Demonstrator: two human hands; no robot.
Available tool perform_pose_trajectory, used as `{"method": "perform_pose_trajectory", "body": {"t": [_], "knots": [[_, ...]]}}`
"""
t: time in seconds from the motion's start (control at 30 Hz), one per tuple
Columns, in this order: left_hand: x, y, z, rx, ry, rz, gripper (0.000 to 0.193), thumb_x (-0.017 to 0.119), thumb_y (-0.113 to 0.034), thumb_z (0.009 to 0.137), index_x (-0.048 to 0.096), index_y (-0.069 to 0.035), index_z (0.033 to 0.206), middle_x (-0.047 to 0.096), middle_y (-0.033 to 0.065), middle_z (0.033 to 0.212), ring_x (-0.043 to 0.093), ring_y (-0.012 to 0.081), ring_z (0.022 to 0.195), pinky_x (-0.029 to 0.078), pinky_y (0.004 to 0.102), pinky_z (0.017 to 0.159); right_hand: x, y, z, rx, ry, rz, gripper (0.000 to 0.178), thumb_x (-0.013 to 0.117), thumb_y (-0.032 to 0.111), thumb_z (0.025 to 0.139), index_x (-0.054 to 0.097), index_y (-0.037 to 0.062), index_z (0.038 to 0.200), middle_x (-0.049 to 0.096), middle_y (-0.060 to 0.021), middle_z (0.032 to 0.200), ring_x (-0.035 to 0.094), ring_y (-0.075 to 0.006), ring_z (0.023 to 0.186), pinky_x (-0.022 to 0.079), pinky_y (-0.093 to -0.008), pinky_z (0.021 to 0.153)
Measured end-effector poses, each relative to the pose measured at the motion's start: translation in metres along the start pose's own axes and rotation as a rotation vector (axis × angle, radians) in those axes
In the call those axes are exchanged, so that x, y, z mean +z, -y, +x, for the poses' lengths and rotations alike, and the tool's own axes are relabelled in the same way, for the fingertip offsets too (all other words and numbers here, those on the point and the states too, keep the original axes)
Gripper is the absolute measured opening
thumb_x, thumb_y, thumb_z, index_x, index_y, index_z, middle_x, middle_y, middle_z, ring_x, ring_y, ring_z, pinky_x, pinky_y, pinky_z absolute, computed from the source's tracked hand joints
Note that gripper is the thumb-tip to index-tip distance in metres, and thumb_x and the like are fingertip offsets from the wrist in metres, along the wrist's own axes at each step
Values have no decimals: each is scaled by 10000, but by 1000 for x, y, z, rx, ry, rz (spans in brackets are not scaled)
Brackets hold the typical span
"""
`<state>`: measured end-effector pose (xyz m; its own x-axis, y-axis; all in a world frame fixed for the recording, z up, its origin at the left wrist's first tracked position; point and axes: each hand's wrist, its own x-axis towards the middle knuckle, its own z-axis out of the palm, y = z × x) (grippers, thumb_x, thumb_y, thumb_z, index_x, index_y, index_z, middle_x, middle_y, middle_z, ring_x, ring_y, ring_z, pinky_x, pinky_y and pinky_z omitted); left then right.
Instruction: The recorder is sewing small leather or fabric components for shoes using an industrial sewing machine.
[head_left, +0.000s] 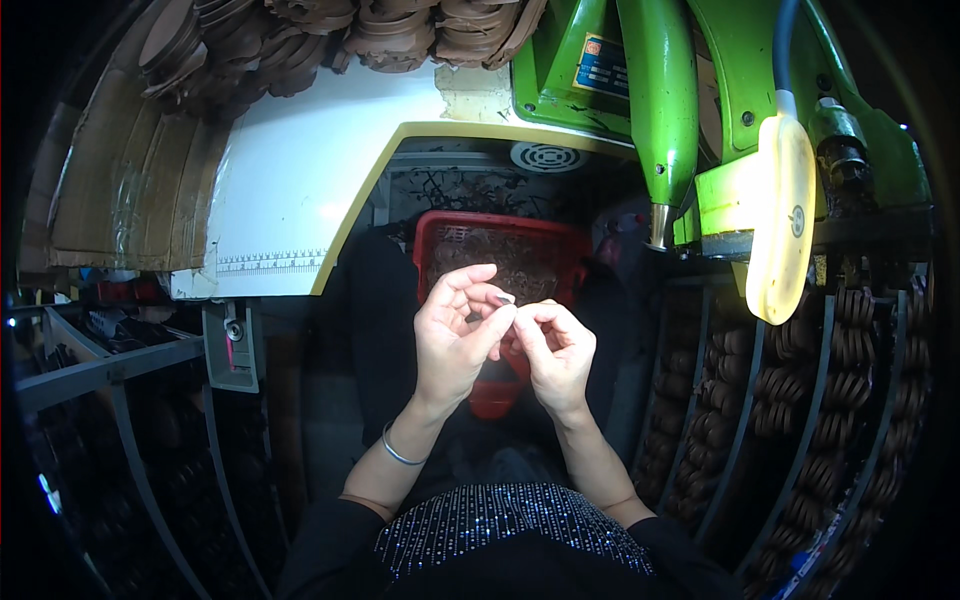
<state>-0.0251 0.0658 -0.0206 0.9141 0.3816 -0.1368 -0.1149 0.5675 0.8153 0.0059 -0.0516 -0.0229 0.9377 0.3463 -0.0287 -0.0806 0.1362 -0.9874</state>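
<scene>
My left hand [455, 335] and my right hand [557, 355] meet in front of me, fingertips almost touching. The left thumb and a finger pinch a small dark piece [505, 299], too small to name more closely; the left index finger is bent above it. My right thumb and index finger are pressed together right beside it, and what lies between them is hidden. Beneath both hands stands a red plastic basket [428, 222] with brown scraps inside.
A white worktable [285, 190] with a yellow edge and printed ruler lies ahead left, stacked with brown molded pieces [390, 35]. At the right stand a green machine [665, 100] and a pale yellow lamp [782, 220]. Metal racks [825, 390] of brown pieces flank me.
</scene>
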Motion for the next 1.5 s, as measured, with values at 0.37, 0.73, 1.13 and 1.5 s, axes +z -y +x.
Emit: {"method": "perform_pose_trajectory", "body": {"t": [0.37, 0.73, 1.13, 1.5], "knots": [[-99, 3, -16, 279, -727, 20, 272, 567, -118, 871, 476, -24, 1110, 500, 93, 1041, 516, 136, 883, 490, 275, 711, -12, 0, 3, -31, -69, 0, 41, 573, -19, 836, 596, -39, 863, 552, -19, 757, 513, -42, 616, 418, -163, 563], [-148, -26, 26, 496, -722, -131, 396, 639, -231, 841, 440, 20, 1075, 521, 130, 1114, 459, 162, 1054, 359, 307, 893, -17, 11, -6, 30, -111, 33, 25, 585, 19, 840, 598, 4, 853, 575, -2, 718, 511, -32, 613, 421, -163, 569], [-169, -19, 30, 378, -694, -409, 611, 693, -276, 785, 433, 71, 1215, 523, 146, 1143, 516, 209, 1017, 438, 292, 861, -79, 21, -34, -121, -351, 120, 61, 568, 68, 861, 584, 11, 877, 591, -35, 725, 540, -60, 588, 459, -189, 542], [-226, -18, 48, 238, -545, -347, 616, 683, -370, 769, 452, -39, 1235, 547, 89, 1148, 542, 219, 1014, 464, 341, 863, -225, 30, -29, -374, -786, 276, 81, 539, 94, 889, 534, 12, 889, 574, -59, 715, 520, -71, 528, 472, -215, 489]]}}
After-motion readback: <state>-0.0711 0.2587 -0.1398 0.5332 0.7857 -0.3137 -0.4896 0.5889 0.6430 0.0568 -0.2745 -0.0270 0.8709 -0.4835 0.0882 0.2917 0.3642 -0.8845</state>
